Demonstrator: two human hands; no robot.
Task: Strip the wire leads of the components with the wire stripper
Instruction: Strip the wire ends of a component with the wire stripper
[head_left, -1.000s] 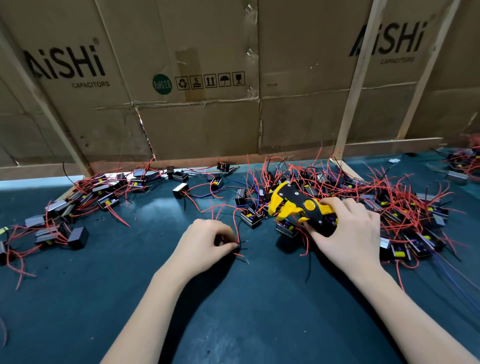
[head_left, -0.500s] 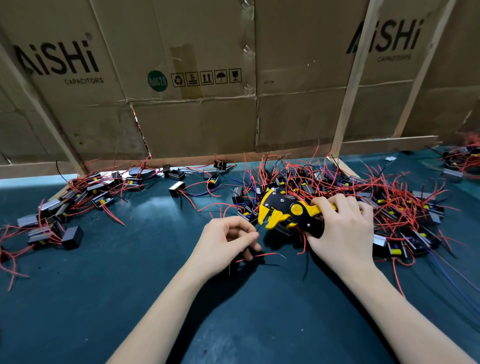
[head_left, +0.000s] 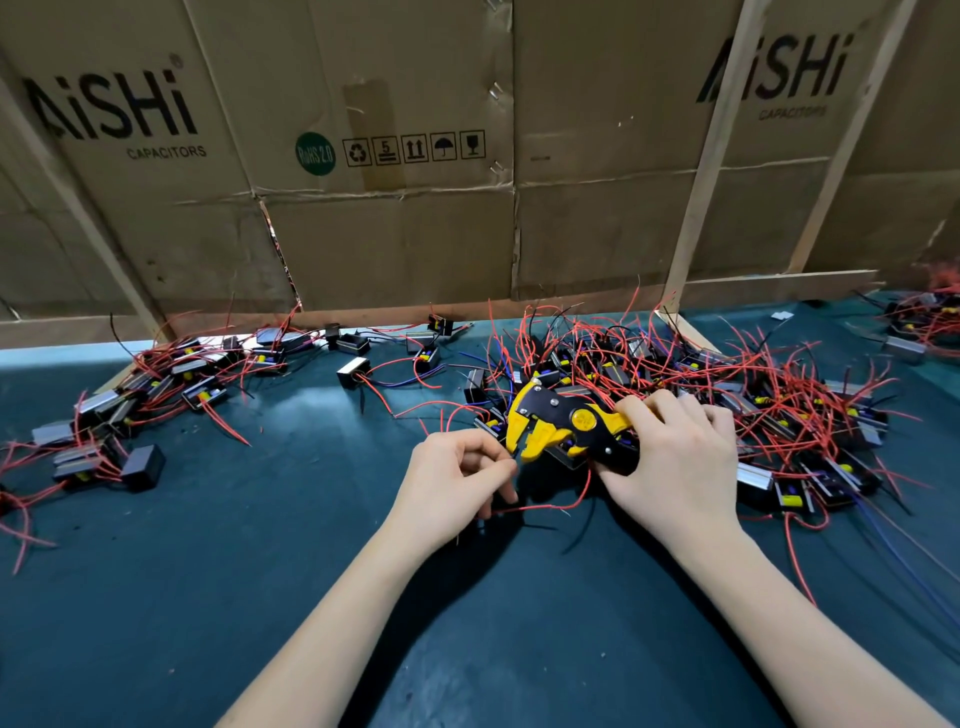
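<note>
Red lead (head_left: 540, 506) pinched in your left hand (head_left: 452, 486); right hand (head_left: 675, 462) grips wire stripper (head_left: 561, 426); misfeed risks nicking strands mid-bench.

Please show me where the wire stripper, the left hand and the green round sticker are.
wire stripper (head_left: 563, 423), head view, on its black body.
left hand (head_left: 447, 486), head view, on the back of the hand.
green sticker (head_left: 315, 154), head view, on its middle.

The cardboard wall (head_left: 395, 249) beyond the left hand (head_left: 447, 488) and the right hand (head_left: 675, 467) reads "AiSHi CAPACITORS" far up-left of the left hand and again above the right, with a green "RoHS 2.0" sticker (head_left: 315, 154) and handling symbols (head_left: 414, 148), one marked "5", between them.
</note>
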